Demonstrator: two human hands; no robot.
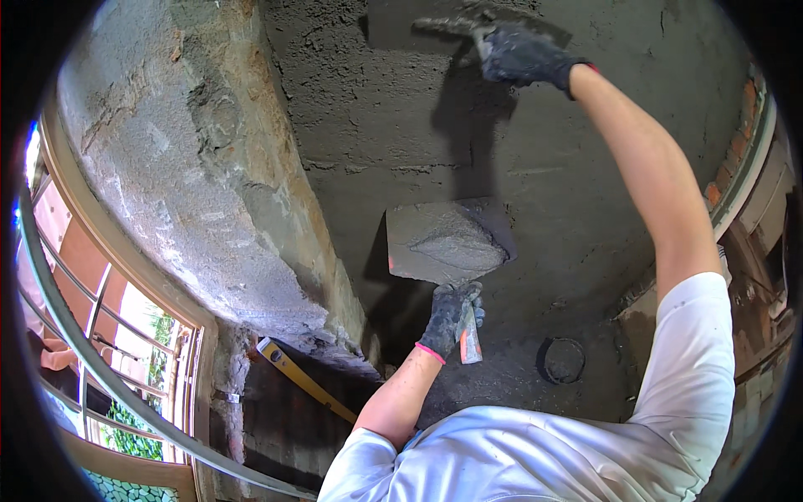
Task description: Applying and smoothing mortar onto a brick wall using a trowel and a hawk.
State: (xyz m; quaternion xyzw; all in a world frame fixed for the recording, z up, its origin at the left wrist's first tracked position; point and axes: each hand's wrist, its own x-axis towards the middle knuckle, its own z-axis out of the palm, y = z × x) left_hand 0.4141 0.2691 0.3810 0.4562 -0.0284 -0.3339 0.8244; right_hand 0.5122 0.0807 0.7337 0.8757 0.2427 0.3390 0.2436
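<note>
My right hand (pixel 529 57), in a dark glove, is stretched far up and closed round the grip of a plastering trowel (pixel 447 26). Its smeared blade lies along the upper part of a grey mortar-coated wall (pixel 577 226); whether it touches is hard to tell. Lower down, my gloved left hand (pixel 452 316) is wrapped round the handle of a flat, square-edged mortar board (pixel 407 251). A heap of wet mortar (pixel 460 243) rests on that plate. The orange-marked handle end (pixel 471 345) pokes out below my fingers.
A rough concrete column (pixel 209 159) juts out at the left. Below it leans a yellow spirit level (pixel 305 381). At far left is a barred window (pixel 109 335) with a curved rail (pixel 125 393) before it. A round black container (pixel 561 360) sits low on the right.
</note>
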